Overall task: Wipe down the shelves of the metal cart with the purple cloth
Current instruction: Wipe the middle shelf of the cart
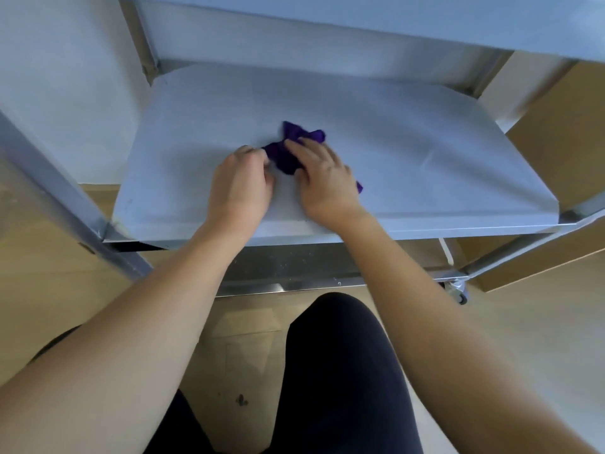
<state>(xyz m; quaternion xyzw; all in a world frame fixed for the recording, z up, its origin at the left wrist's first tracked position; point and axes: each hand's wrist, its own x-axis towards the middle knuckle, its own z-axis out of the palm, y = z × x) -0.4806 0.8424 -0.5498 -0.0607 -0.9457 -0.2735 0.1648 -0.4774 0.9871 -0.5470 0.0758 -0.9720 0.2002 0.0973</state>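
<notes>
The purple cloth (288, 149) lies crumpled near the middle of the metal cart's middle shelf (409, 152). My right hand (324, 178) lies flat on top of the cloth and covers much of it; a purple corner shows past its right edge. My left hand (240, 181) is curled at the cloth's left edge, its fingertips pinching the fabric. Both forearms reach in over the shelf's front rim.
The cart's top shelf (360, 18) overhangs the far side. A lower shelf (311, 267) shows beneath the front rim, and a caster wheel (458, 290) stands at the right. Metal legs stand at the corners. Cardboard boxes (563, 142) sit right of the cart. My dark-clothed knee (337, 355) is below.
</notes>
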